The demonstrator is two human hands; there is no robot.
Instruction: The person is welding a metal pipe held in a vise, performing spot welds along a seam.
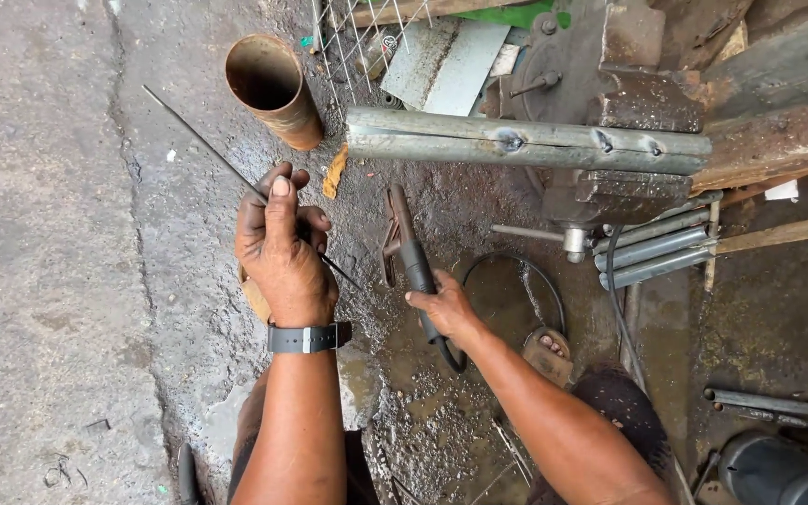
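— Left of centre in the frame, what is the left hand point(282, 252) doing?

— Its fingers are curled shut, pinching a thin dark rod point(226, 164). The rod is straight and slim, running from the upper left down past the knuckles to a tip near the middle of the frame. A black watch point(309, 338) sits on the wrist.

— And the right hand point(443, 307)?

— Just right of centre, it is closed around the black handle of a welding holder point(409, 252), whose rusty clamp points up the frame.

— What lies beyond them?

— A rusty tube point(275, 89) stands at upper left; a grey pipe point(526, 142) is clamped in a vise point(610, 93) at upper right.

— Anything hard to see?

— The holder's cable point(516, 271) blurs into wet ground, and the rod's middle hides behind the fingers.
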